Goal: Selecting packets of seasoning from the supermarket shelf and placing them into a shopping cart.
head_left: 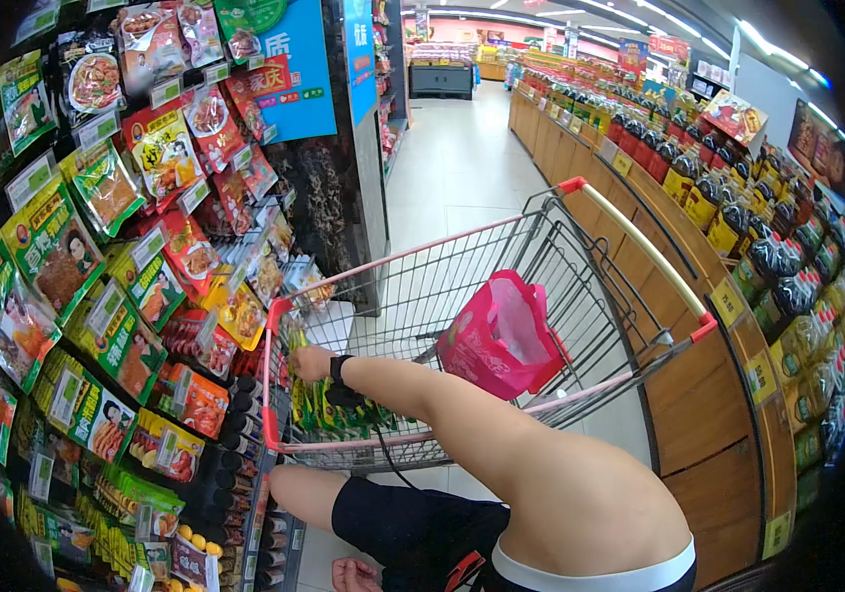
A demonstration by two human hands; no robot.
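Observation:
My right arm stretches across into the left end of a wire shopping cart [408, 347]. There my right hand [310, 363], with a black band at the wrist, closes on a green packet, its fingers partly hidden. Several slim green packets [329, 409] lie in the cart beside and below that hand. A pink bag [501, 335] stands in the cart's middle with its mouth open. Low down, by my black shorts, my left hand [354, 574] has curled fingers and shows nothing in them; the lower edge cuts it off.
On the left, a tall rack of hanging food packets [136, 335] comes close to the cart. A dark pillar [329, 187] stands beyond it. Along the right runs a wooden display [694, 414] with rows of bottles [709, 197]. A tiled aisle [457, 158] leads away between them.

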